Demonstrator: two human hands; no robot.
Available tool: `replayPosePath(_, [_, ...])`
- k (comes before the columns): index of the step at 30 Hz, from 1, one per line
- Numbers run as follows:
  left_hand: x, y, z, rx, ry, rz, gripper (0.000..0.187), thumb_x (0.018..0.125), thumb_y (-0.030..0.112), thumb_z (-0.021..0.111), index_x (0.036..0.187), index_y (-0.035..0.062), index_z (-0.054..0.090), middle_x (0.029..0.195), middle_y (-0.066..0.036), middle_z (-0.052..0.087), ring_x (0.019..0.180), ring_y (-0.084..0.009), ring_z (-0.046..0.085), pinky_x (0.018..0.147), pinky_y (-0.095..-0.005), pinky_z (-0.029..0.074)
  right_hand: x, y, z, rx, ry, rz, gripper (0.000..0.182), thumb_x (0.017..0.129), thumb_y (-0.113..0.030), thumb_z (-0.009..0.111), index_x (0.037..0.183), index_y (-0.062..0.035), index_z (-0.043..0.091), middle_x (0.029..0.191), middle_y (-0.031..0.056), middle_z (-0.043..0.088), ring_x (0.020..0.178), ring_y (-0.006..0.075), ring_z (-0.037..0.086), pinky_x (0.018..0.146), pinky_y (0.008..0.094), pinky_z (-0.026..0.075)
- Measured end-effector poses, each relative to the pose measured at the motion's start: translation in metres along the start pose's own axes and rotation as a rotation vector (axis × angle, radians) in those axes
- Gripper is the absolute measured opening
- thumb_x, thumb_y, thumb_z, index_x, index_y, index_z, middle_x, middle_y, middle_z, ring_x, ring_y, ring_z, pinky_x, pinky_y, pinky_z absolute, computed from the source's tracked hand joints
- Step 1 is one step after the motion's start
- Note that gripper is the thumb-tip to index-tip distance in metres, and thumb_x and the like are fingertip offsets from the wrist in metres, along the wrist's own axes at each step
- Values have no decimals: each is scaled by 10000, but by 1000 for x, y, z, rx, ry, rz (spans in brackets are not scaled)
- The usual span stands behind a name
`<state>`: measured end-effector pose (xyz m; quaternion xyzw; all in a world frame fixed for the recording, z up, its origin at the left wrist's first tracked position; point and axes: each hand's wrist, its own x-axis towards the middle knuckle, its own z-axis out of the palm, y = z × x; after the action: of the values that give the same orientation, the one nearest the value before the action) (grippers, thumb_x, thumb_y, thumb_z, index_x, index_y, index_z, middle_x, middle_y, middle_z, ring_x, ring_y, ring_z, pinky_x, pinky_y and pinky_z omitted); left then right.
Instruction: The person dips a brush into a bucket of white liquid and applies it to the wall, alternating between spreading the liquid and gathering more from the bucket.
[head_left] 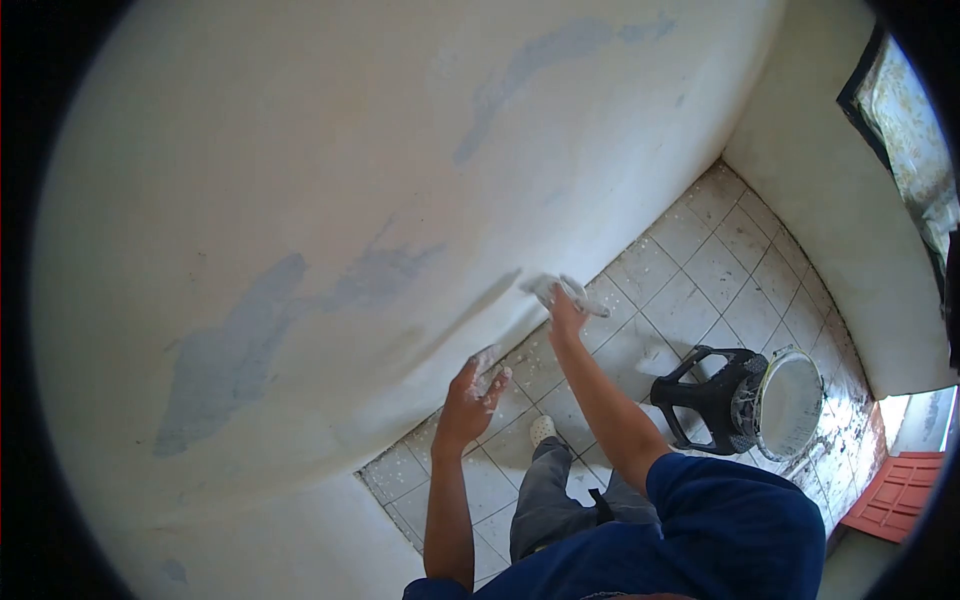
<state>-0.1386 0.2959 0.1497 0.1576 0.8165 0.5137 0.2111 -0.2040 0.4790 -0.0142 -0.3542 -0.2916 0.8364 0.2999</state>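
My right hand [566, 312] grips a broad putty knife [556, 290] smeared with white filler, its blade pressed low on the white wall [300, 180] near the floor. Further left and lower, my left hand [474, 392] holds a smaller scraper loaded with white filler [487, 362], close to the wall's bottom edge. Both hands are dusted white. Grey patches [235, 350] show through the wall's white coat.
A black plastic stool [705, 395] stands on the tiled floor [700, 270] at my right, with a bucket of white filler [788, 400] beside it. A side wall and curtained window [910, 130] close the right. A red crate [895, 490] lies by the doorway.
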Motion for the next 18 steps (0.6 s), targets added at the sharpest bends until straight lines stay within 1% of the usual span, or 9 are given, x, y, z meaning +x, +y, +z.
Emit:
replayPosePath(1, [0, 0, -7, 9, -4, 30, 381, 857, 92, 541, 1207, -8, 431, 1186, -150, 504, 1094, -198, 482, 922, -314, 389, -1, 5, -12, -55, 80, 44, 295, 820, -8, 513, 1108, 3, 446, 1010, 116, 525, 957, 202, 534, 810, 307, 478])
replayPosePath(4, [8, 0, -29, 26, 88, 84, 408, 852, 192, 556, 1190, -11, 450, 1177, -179, 503, 1127, -250, 465, 950, -380, 346, -3, -34, 34, 110, 11, 1, 254, 826, -19, 512, 1076, -2, 471, 993, 110, 538, 938, 203, 545, 804, 323, 489])
replayPosePath(5, [11, 6, -37, 42, 92, 89, 410, 855, 198, 549, 1199, 0, 448, 1192, -179, 491, 1146, -256, 447, 960, -410, 336, -16, -65, 67, 141, -84, -92, 242, 834, -27, 509, 1073, -5, 473, 1004, 110, 536, 941, 200, 544, 808, 326, 487])
replayPosePath(7, [12, 30, -49, 78, 120, 105, 414, 853, 206, 554, 1200, 5, 449, 1194, -171, 493, 1140, -265, 452, 960, -412, 338, -60, -143, 137, 290, -301, -233, 237, 844, -27, 508, 1078, -10, 472, 1021, 111, 529, 944, 188, 540, 815, 330, 481])
replayPosePath(10, [12, 52, -64, 113, 173, 117, 411, 850, 202, 559, 1195, 6, 454, 1192, -173, 495, 1132, -277, 458, 959, -419, 341, -112, -214, 192, 516, -590, -392, 250, 844, -13, 520, 1089, -17, 471, 1042, 104, 521, 922, 160, 543, 822, 305, 464])
replayPosePath(13, [5, 73, -70, 128, 226, 111, 399, 845, 187, 564, 1182, 0, 461, 1181, -185, 499, 1127, -279, 463, 956, -410, 345, -128, -190, 210, 450, -433, -355, 248, 839, -26, 540, 1079, -10, 480, 1040, 95, 513, 973, 157, 509, 858, 302, 425])
replayPosePath(14, [2, 76, -71, 124, 244, 106, 393, 844, 181, 566, 1176, -3, 464, 1175, -187, 502, 1123, -277, 467, 953, -400, 347, -121, -154, 196, 360, -366, -325, 256, 835, -51, 555, 1074, -7, 478, 1015, 86, 505, 977, 162, 489, 860, 299, 401])
replayPosePath(16, [-2, 70, -72, 115, 266, 123, 384, 840, 173, 570, 1162, -11, 471, 1161, -189, 511, 1112, -274, 478, 945, -377, 353, -98, -66, 138, 92, -173, -393, 262, 804, -51, 581, 1045, -11, 486, 961, 75, 507, 878, 157, 506, 804, 280, 420])
replayPosePath(18, [-8, 49, -76, 111, 275, 167, 377, 837, 168, 575, 1148, -20, 478, 1145, -188, 523, 1096, -270, 491, 935, -353, 359, -79, 7, 58, -28, -99, -172, 273, 803, -47, 578, 1054, -16, 472, 968, 99, 533, 908, 173, 528, 797, 282, 450])
